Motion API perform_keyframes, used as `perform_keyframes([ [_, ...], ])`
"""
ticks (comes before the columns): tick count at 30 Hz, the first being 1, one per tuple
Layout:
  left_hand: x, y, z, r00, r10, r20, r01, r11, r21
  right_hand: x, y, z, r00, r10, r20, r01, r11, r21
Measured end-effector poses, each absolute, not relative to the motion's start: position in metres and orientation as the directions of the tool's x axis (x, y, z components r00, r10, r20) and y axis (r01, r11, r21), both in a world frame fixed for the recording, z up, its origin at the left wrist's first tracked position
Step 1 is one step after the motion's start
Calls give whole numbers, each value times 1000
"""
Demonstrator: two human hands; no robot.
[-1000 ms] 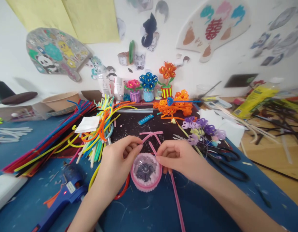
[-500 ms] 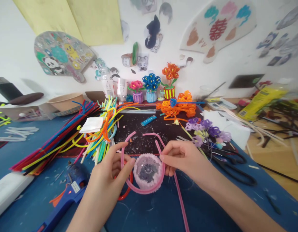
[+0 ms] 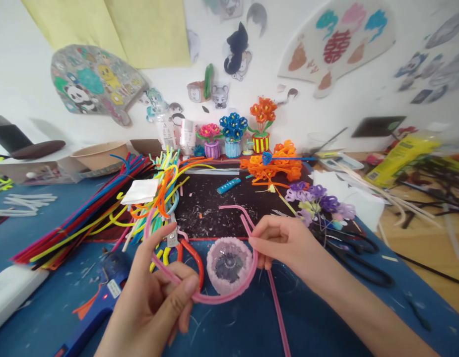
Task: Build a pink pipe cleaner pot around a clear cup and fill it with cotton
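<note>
A pink pipe cleaner [image 3: 225, 299] curves in a wide U in front of a small clear cup [image 3: 229, 266] with a fuzzy pale pink covering. My left hand [image 3: 165, 292] pinches its left part between thumb and fingers, and the end passes up beyond the index finger. At the cup's upper right, my right hand [image 3: 276, 240] is closed on the other side of the curve, where two strands run together. Another pink pipe cleaner [image 3: 277, 312] lies on the blue table below my right hand. Pliers with red handles [image 3: 195, 263] lie beside my left hand.
A blue glue gun [image 3: 102, 302] with a lit red light lies at the left, near bundled pipe cleaners [image 3: 84, 213]. Black scissors [image 3: 363, 263] and purple flowers [image 3: 322, 198] are at the right. Potted flowers [image 3: 232, 136] stand by the wall.
My left hand has moved left and down along the pink pipe cleaner, drawing its left side away from the cup. More of the red-handled pliers shows. My right hand has hardly moved.
</note>
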State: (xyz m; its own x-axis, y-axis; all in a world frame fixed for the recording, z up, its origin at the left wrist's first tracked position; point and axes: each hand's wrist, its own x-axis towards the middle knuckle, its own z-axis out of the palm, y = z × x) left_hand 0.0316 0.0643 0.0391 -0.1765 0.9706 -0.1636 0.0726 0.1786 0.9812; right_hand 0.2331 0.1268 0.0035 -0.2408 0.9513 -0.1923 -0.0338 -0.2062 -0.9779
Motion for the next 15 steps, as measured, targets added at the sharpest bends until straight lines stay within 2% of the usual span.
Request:
perform_keyframes([
  [4, 40, 76, 23, -356, 933, -60, 32, 76, 997, 232, 128, 3, -244, 957, -160, 37, -155, -987],
  [7, 43, 83, 9, -417, 909, -9, 20, 19, 1000, 233, 128, 4, -232, 963, -138, 82, -122, -989],
  [10, 38, 84, 1, -377, 926, -11, 94, 50, 994, 232, 127, 5, -236, 964, -124, 106, -101, -989],
  [15, 24, 82, -2, -247, 969, 27, 337, 60, 940, 231, 125, 8, -254, 956, -143, 135, -112, -985],
])
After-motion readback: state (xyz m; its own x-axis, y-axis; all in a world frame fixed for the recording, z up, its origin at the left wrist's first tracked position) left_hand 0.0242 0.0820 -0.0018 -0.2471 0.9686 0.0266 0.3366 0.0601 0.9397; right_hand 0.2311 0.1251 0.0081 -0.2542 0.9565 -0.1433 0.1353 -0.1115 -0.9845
